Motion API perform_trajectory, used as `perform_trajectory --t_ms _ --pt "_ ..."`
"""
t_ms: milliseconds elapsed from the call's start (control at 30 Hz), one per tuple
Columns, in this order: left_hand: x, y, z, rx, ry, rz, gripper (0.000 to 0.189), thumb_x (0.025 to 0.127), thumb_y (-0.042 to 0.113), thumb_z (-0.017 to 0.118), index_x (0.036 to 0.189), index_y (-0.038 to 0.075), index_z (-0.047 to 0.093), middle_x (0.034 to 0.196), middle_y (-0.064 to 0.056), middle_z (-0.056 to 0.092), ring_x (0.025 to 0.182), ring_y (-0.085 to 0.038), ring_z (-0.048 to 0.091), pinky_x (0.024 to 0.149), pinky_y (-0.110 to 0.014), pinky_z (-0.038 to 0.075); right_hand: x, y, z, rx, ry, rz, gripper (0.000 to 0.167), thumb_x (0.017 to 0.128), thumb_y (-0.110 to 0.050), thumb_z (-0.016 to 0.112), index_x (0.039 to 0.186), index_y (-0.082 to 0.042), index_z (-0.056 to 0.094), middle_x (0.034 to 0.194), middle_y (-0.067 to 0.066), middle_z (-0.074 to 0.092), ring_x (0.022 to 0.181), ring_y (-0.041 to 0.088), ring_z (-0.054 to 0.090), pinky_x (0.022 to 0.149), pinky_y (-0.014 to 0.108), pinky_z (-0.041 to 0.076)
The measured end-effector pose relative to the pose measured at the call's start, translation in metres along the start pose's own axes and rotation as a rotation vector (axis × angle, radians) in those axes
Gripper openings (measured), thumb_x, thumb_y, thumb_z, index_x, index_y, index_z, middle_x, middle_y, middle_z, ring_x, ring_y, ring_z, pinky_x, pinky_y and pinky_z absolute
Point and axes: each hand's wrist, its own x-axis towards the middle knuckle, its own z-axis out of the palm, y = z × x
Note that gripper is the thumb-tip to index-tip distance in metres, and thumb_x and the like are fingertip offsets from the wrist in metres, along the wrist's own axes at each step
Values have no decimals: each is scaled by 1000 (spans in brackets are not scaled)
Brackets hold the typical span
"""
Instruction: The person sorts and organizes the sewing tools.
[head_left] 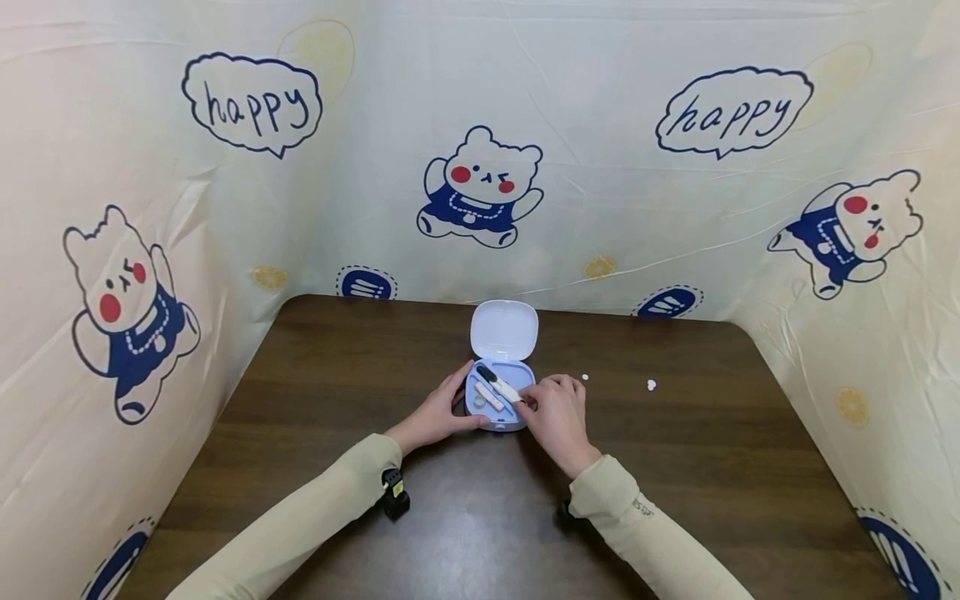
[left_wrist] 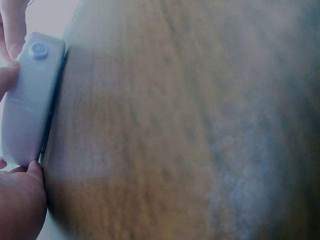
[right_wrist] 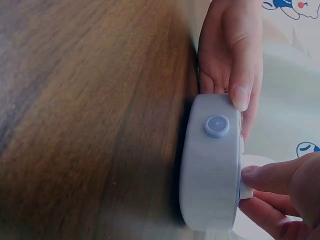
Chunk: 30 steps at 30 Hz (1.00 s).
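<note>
A small light-blue case (head_left: 517,427) stands on the table with its whitish lid (head_left: 504,330) raised. My left hand (head_left: 444,412) grips the case's left side, thumb at the front edge. With thumb and fingers, my right hand (head_left: 558,419) pinches the white end of a slim black-and-white stick (head_left: 506,389) that lies slantwise in the case. Beside it lie a shorter pale stick (head_left: 489,397) and a small greyish round piece (head_left: 478,402). A round button (right_wrist: 217,125) shows on the case's front in the right wrist view. The right fingertips partly hide the stick's white end.
Two small white bits lie right of the case: a tiny one (head_left: 585,377) and a larger one (head_left: 651,385). The dark wooden table (head_left: 337,367) is bordered at the back and sides by a printed cloth (head_left: 600,208).
</note>
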Motion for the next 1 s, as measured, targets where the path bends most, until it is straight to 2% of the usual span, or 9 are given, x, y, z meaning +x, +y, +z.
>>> perform_trajectory --t_ms 267,533,800,1000 --pt "0 1 0 -1 -3 4 107 90 36 84 169 16 14 172 -14 18 156 -30 27 123 -44 32 -2 3 1 12 -14 39 19 86 -27 88 98 -12 84 84 3 71 108 34 58 110 63 33" --pt "2 -1 0 5 1 17 107 90 37 83 169 15 14 172 -14 18 156 -30 28 123 -44 32 -4 5 1 29 7 18 16 86 -24 88 96 -12 83 80 0 68 104 33 58 108 63 33" --pt "2 -1 0 3 2 19 107 91 37 83 169 15 14 172 -14 19 156 -29 28 123 -43 33 -3 7 2 31 3 27 14 87 -24 87 96 -14 83 84 1 71 106 34 58 109 63 32" --pt "2 -2 0 0 1 26 107 90 35 84 168 13 14 171 -16 19 156 -30 28 122 -44 33 -4 11 0 35 21 39 15 88 -25 86 98 -14 83 92 4 74 111 36 56 109 63 32"
